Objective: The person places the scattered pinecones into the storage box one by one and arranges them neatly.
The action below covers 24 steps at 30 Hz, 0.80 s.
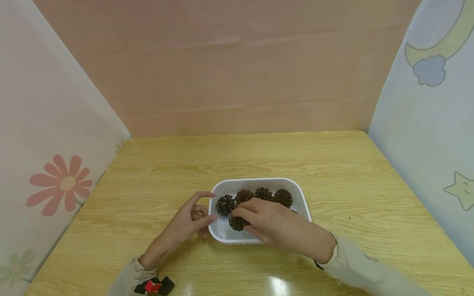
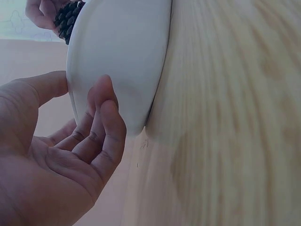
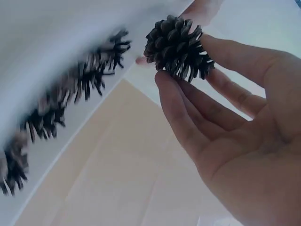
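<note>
A white plastic tub [image 1: 260, 241] with rounded corners stands on the table with several brown pine cones inside. My right hand [image 1: 275, 222] pinches one pine cone [image 1: 237, 223] between thumb and fingers over the front left part of the tub. The right wrist view shows this pine cone [image 3: 174, 47] raised at the fingertips. My left hand [image 1: 184, 224] holds the tub's left side, thumb and index finger at the rim. In the left wrist view, the other fingers curl by the tub's outer wall [image 2: 129, 52]. The right hand hides some of the cones.
Another pine cone [image 1: 225, 204] lies at the tub's left end; one more pine cone [image 1: 283, 197] sits at the back right. Under the tub is a wood-grain table [image 1: 177, 164], with a plain back panel [image 1: 237, 74] behind and printed side panels left and right.
</note>
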Available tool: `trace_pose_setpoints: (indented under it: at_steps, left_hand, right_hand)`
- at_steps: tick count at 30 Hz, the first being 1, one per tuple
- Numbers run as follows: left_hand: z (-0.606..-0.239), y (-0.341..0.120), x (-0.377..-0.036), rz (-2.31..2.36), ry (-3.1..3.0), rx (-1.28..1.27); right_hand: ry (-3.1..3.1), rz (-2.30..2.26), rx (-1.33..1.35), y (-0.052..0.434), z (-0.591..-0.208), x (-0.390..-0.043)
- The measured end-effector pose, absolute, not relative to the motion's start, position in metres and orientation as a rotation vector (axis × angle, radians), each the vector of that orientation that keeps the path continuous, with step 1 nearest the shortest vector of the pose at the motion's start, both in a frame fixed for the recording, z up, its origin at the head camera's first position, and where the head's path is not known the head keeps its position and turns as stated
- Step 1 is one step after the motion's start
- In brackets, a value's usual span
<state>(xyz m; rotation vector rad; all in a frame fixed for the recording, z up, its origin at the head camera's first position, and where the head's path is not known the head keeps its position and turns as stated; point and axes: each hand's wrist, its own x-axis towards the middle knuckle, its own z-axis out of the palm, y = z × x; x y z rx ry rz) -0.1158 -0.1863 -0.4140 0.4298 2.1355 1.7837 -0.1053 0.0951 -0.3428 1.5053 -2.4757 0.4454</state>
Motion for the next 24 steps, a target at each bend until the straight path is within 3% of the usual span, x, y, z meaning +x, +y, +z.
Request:
trace_pose_setpoints:
  at_steps: [24]
  left_hand:
    - [-0.414,-0.187,-0.115,1.783,2.131,0.504]
  right_hand:
    - [-2.517,0.475,1.503,0.082,-0.383,-0.114]
